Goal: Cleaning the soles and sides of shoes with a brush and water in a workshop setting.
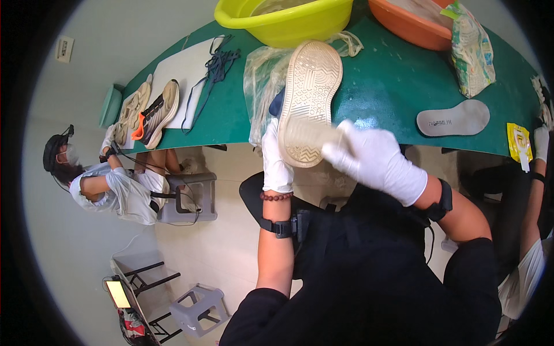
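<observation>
A shoe (314, 75) is held with its cream patterned rubber sole facing up, and a bit of dark blue upper shows at its left edge. My left hand (278, 164), in a white glove, grips the shoe from the left near its lower end. In my gloved right hand (376, 158) is a pale brush (309, 135), blurred, lying across the lower part of the sole. Its bristles cannot be made out clearly. Under and beside the shoe a clear plastic bag (259, 82) rests on the green table (376, 91).
Beyond the shoe stand a yellow-green basin (298, 26) and an orange basin (415, 26), near a detergent bag (472, 56). A grey insole (453, 118) and yellow packet (519, 142) lie right. Left are dark laces (221, 65), sneakers (162, 112) and a seated person (108, 186); another works at right.
</observation>
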Tool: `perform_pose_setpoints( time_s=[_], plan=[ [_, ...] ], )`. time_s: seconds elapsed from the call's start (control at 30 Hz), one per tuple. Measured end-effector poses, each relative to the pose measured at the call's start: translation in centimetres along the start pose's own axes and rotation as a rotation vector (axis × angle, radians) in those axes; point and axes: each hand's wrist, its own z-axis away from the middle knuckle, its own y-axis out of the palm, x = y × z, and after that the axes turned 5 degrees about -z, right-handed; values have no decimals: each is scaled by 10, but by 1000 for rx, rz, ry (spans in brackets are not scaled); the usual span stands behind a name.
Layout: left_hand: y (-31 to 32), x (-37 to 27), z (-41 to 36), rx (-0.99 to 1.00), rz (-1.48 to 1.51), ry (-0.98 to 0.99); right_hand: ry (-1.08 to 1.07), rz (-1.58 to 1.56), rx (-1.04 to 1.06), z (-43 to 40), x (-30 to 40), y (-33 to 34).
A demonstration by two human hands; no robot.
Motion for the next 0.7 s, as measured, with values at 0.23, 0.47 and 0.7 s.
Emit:
perform_pose_setpoints(
  time_s=[0.23, 0.47, 0.7],
  plan=[
    [14, -16, 8, 159, 277, -200, -254, 308, 193, 4, -6, 7],
    [18, -18, 8, 101, 236, -201, -201, 202, 376, -18, -5, -21],
    [6, -5, 5, 38, 5, 54, 432, -383, 620, -39, -3, -28]
  ],
)
